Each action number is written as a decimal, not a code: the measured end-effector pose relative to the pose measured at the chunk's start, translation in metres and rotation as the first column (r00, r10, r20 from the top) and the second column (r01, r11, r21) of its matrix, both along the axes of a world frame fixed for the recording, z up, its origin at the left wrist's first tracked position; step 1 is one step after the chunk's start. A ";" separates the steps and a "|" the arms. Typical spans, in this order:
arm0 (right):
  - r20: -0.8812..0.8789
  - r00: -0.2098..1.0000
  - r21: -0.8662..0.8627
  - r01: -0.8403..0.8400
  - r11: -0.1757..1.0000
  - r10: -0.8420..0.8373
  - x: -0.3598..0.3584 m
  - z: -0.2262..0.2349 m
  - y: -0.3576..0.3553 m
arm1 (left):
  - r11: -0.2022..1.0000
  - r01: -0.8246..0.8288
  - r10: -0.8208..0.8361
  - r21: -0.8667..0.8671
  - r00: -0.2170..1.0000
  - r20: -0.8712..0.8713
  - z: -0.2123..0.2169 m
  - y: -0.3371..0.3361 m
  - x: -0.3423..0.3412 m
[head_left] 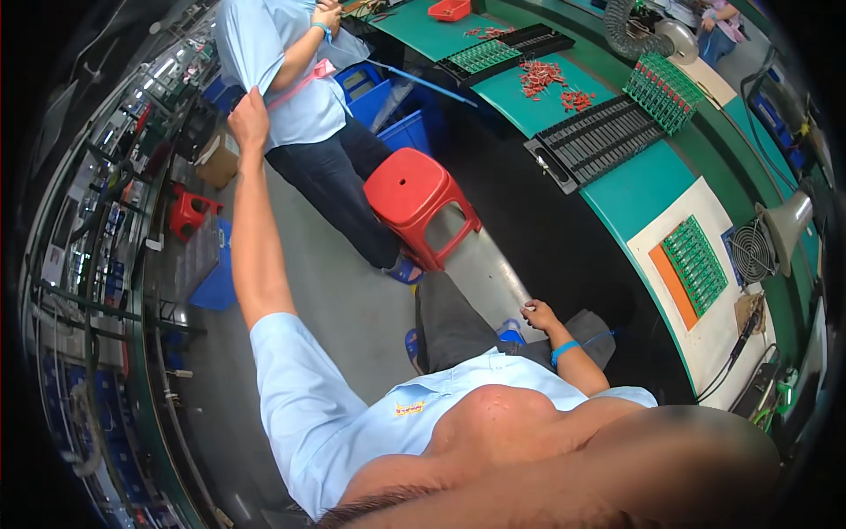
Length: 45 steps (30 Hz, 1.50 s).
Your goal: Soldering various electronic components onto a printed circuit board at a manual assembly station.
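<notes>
My left arm reaches far out to the left, and my left hand point(249, 113) is closed on the back of a co-worker's light blue shirt point(264, 53). That person stands with their back toward me, both hands up at the bench. My right hand point(539, 314) rests low by my dark-trousered knee point(458, 322), its fingers curled in; I see nothing in it. A blue strap point(564, 351) circles that wrist, with a blue cord trailing off to the right.
A red plastic stool point(412, 192) stands between me and the co-worker. The curved green workbench point(634, 189) carries black racks point(599, 139), green circuit boards point(696, 263), loose red parts point(542, 78) and a small fan point(753, 249). Blue crates point(388, 106) sit under the bench.
</notes>
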State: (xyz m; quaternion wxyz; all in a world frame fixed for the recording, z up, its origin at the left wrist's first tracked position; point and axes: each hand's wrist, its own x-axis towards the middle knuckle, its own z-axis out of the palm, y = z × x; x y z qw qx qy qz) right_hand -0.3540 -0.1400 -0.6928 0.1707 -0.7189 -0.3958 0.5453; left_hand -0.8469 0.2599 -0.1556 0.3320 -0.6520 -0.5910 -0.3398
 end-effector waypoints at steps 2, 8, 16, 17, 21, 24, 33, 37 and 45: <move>0.019 1.000 0.057 -0.002 0.998 0.001 -0.005 -0.003 0.007 | 0.997 0.071 -0.071 -0.004 0.997 0.003 -0.002 0.012 -0.019; 0.294 0.869 0.232 -0.469 0.852 0.398 -0.030 -0.020 0.066 | 0.928 -0.335 0.353 0.160 0.659 -0.664 -0.020 0.033 -0.092; 0.104 0.857 -0.320 -0.451 0.833 0.504 -0.074 -0.007 0.094 | 0.924 -0.246 0.218 -0.294 0.968 -0.122 -0.016 0.006 -0.135; 0.095 0.855 -0.328 -0.457 0.827 0.510 -0.077 -0.006 0.091 | 0.916 -0.262 0.233 -0.305 0.964 -0.126 -0.020 0.003 -0.131; 0.026 0.874 -0.338 -0.449 0.827 0.486 -0.080 -0.009 0.096 | 0.926 -0.334 0.245 -0.174 0.885 -0.397 -0.030 -0.009 -0.102; 0.099 0.826 -0.229 -0.524 0.820 0.555 -0.079 -0.005 0.105 | 0.986 -0.156 0.154 0.059 0.713 -0.684 -0.037 -0.042 -0.079; 0.145 0.817 -0.179 -0.533 0.827 0.558 -0.068 -0.021 0.093 | 0.960 -0.158 0.167 -0.233 0.986 0.021 -0.019 -0.048 -0.020; 0.182 0.847 -0.116 -0.486 0.866 0.499 -0.061 -0.041 0.062 | 0.954 -0.173 0.194 -0.246 0.979 0.063 -0.014 -0.047 -0.022; 0.151 0.906 -0.130 -0.378 0.917 0.395 -0.055 -0.020 0.038 | 0.955 -0.096 0.125 -0.282 0.988 0.089 -0.022 -0.043 -0.006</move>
